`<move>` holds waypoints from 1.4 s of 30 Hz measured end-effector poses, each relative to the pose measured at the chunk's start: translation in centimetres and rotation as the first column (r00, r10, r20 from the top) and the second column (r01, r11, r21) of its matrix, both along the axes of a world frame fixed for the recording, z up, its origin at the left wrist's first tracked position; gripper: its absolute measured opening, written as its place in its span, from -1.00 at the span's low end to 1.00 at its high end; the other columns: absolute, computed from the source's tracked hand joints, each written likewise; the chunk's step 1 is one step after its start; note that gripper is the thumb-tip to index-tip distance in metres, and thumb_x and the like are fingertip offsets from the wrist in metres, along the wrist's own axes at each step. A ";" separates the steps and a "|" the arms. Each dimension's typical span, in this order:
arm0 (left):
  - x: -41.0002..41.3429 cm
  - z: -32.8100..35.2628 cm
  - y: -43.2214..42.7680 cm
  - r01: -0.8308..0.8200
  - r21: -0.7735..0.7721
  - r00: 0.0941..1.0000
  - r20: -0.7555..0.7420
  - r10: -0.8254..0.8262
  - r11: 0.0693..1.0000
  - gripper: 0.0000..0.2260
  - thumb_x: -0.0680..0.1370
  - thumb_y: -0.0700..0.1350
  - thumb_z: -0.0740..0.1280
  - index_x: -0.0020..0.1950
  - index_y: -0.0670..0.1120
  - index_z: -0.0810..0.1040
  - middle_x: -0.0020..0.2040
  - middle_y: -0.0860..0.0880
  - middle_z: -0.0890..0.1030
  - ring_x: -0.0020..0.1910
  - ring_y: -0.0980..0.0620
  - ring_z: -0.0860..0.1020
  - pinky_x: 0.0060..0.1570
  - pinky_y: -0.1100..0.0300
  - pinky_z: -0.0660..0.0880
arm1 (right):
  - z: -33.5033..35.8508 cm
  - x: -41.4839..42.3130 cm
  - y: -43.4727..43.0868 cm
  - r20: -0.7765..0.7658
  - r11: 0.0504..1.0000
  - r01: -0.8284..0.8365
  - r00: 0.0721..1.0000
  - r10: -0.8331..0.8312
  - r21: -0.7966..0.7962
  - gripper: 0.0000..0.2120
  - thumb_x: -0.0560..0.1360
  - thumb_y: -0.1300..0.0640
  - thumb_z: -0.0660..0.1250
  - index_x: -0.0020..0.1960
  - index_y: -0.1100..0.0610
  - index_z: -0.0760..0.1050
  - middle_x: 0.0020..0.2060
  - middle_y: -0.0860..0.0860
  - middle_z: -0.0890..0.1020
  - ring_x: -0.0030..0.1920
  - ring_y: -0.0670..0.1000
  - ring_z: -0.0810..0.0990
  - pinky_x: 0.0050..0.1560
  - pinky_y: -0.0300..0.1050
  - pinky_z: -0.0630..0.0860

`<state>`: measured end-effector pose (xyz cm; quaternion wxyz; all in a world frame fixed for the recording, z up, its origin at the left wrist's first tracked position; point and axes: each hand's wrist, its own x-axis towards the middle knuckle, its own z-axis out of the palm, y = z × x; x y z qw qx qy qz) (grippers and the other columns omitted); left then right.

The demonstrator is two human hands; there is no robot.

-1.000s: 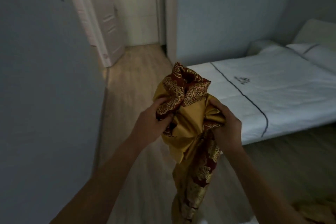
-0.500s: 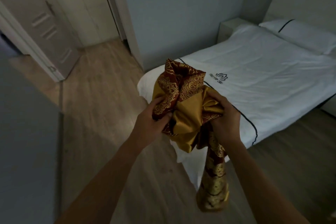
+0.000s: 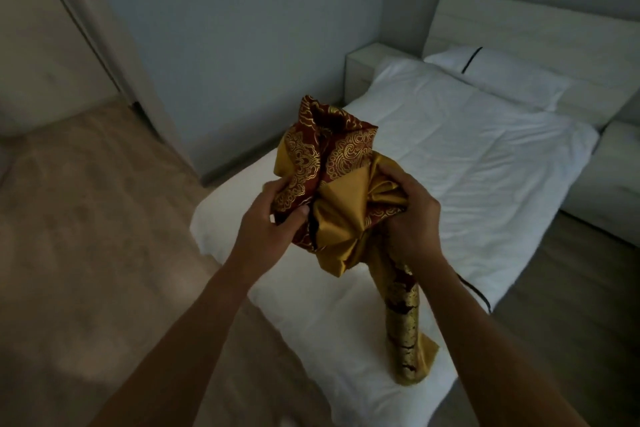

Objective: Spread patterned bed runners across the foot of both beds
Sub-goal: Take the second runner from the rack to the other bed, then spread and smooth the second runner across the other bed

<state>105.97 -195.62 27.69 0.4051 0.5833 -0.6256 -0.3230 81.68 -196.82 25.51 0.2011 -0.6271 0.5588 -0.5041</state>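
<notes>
Head view is the only one I am working from, and I am placing everything against the bed [image 3: 467, 163]. I am holding the bed runner [image 3: 332, 191] bunched in front of me, above the bed's foot end; a twisted tail of it is hanging down, and its tip is reaching the white duvet near the bed's corner closest to me, though I cannot tell whether it is touching.

I am judging the cloth to be light, soft and rather slick, a satin-like gold with a dark red patterned face, so it is likely to slide through loose fingers and to crumple rather than hold a fold. I am thinking the best hold is at a hem or at two corners, not in the middle of the wad.

My left hand [image 3: 266, 222] is closing on the patterned part, thumb pressing on the near side, on the side of the bundle away from the bed's headboard [image 3: 519, 31]. My right hand [image 3: 412, 215] is clenching the plain gold folds on the headboard side, knuckles up. Both forearms are reaching forward, converging on the bundle.
</notes>
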 end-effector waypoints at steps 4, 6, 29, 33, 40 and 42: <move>1.2 -1.4 -9.6 0.108 0.045 0.994 0.020 -0.109 0.993 -0.54 0.57 0.09 0.38 0.45 0.12 0.38 0.25 0.13 0.54 0.17 0.21 0.52 0.01 0.47 0.42 | -2.9 0.5 -6.9 -0.063 0.997 0.068 0.996 -0.065 0.042 -0.33 0.41 0.36 0.51 0.45 0.01 0.44 0.24 0.00 0.55 0.18 -0.08 0.54 0.16 -0.47 0.45; 1.3 -3.5 -13.8 0.167 0.080 0.984 0.050 -0.171 0.983 -0.58 0.58 0.08 0.39 0.42 0.18 0.38 0.22 0.16 0.53 0.15 0.29 0.51 -0.04 0.53 0.44 | -6.0 0.1 -9.3 -0.074 0.988 0.097 0.993 -0.089 0.120 -0.26 0.37 0.39 0.52 0.46 -0.02 0.41 0.21 -0.02 0.52 0.14 -0.07 0.54 0.13 -0.37 0.52; 4.2 -36.5 -39.8 0.338 0.604 0.818 0.190 -0.543 0.722 -0.52 0.63 -0.04 0.32 0.55 0.04 0.33 0.41 -0.08 0.44 0.41 -0.03 0.40 0.31 0.13 0.37 | -35.7 8.3 -26.8 -0.231 0.610 0.333 0.942 -0.242 0.719 -0.35 0.62 -0.16 0.26 0.61 -0.05 0.11 0.51 0.05 0.27 0.46 0.13 0.35 0.40 0.09 0.42; 4.3 -41.7 -44.6 0.476 0.505 0.783 0.129 -0.608 0.720 -0.51 0.60 0.11 0.26 0.53 0.07 0.35 0.40 0.02 0.48 0.41 0.03 0.40 0.41 0.01 0.39 | -40.5 10.7 -31.0 -0.122 0.524 0.355 0.896 -0.427 0.775 -0.17 0.57 -0.24 0.28 0.65 -0.08 -0.12 0.56 0.06 0.27 0.50 0.14 0.35 0.44 0.13 0.40; 2.0 -48.6 -49.1 0.558 0.640 0.606 0.121 -0.786 0.529 -0.30 0.56 0.32 0.26 0.60 0.34 -0.05 0.66 -0.01 -0.17 0.63 -0.15 -0.08 0.52 -0.22 0.08 | -47.6 15.1 -30.8 -0.030 0.368 0.260 0.849 -0.527 0.893 -0.05 0.61 -0.07 0.31 0.59 -0.09 -0.42 0.45 0.21 0.45 0.35 0.24 0.52 0.37 0.11 0.41; 2.3 -50.2 -47.9 0.581 0.680 0.577 0.044 -0.816 0.447 -0.22 0.54 0.31 0.32 0.57 0.40 -0.14 0.67 -0.02 -0.06 0.60 -0.13 0.10 0.52 -0.20 0.21 | -48.1 15.6 -29.8 -0.031 0.347 0.238 0.860 -0.510 0.907 -0.04 0.61 -0.06 0.32 0.57 -0.12 -0.43 0.37 0.22 0.51 0.26 0.23 0.59 0.32 0.15 0.48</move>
